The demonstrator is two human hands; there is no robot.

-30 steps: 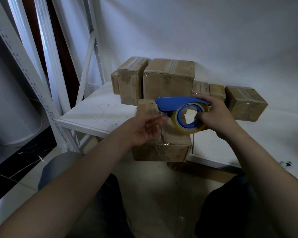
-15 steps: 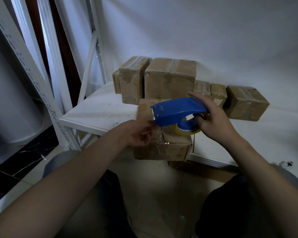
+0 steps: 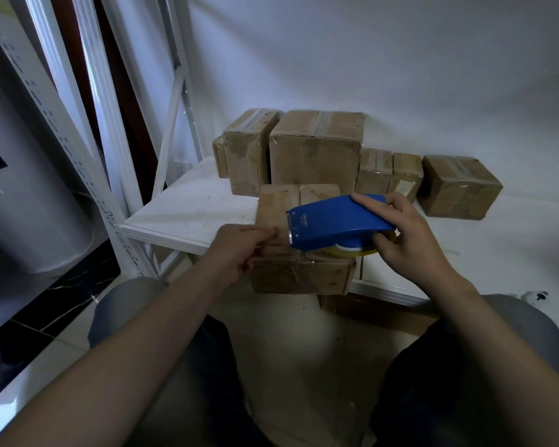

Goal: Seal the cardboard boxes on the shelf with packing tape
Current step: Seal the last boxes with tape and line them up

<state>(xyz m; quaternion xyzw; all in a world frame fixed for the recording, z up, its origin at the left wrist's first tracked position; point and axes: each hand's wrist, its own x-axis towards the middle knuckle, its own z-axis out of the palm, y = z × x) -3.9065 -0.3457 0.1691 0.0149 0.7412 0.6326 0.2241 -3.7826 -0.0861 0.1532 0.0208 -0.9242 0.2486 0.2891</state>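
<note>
Centrally, tape-crinkled brown cardboard box (image 3: 304,279)

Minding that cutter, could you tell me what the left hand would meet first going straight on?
Probably the toothed edge of the tape dispenser, just beyond the left hand; depth unclear.

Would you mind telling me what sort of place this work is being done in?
Probably a storeroom or small packing area: taped cardboard boxes stand on a white shelf, and the right hand holds a blue tape dispenser.
</note>
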